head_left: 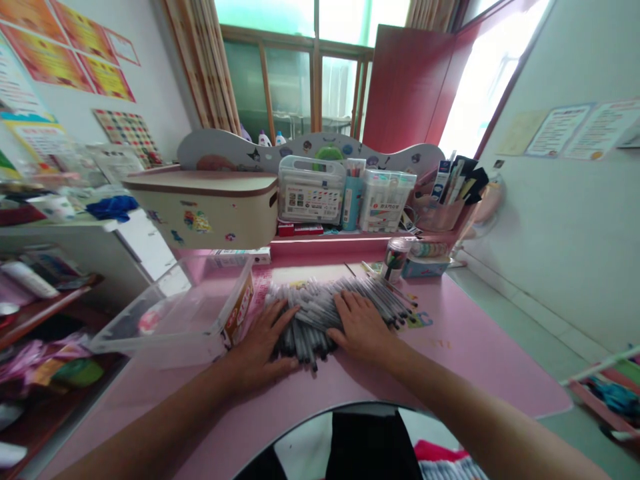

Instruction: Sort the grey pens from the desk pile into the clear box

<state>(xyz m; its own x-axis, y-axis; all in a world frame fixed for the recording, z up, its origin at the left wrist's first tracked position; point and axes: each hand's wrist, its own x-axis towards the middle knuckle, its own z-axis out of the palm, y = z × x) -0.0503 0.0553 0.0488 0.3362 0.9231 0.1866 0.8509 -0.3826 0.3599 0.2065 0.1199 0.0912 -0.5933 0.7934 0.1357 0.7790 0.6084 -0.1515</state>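
Pink desk (pixel 480 353): is carrying grey pens (pixel 310 310) in a heap, mid-width, toward the back edge; the pens are lying between and beneath the hands; left hand (pixel 265 343) is resting open, palm down, at the heap's left side; right hand (pixel 367 330) is lying open across its right half; cream lidded box (pixel 210 213) is standing at the back-left corner, contents hidden; clear bin (pixel 190 337) is standing by the left edge, a pinkish patch showing, whether inside unclear; pink cup (pixel 435 217) is holding pens and dark articles, back-right corner; clear jar (pixel 394 261) is standing near the back edge, holding dark items.
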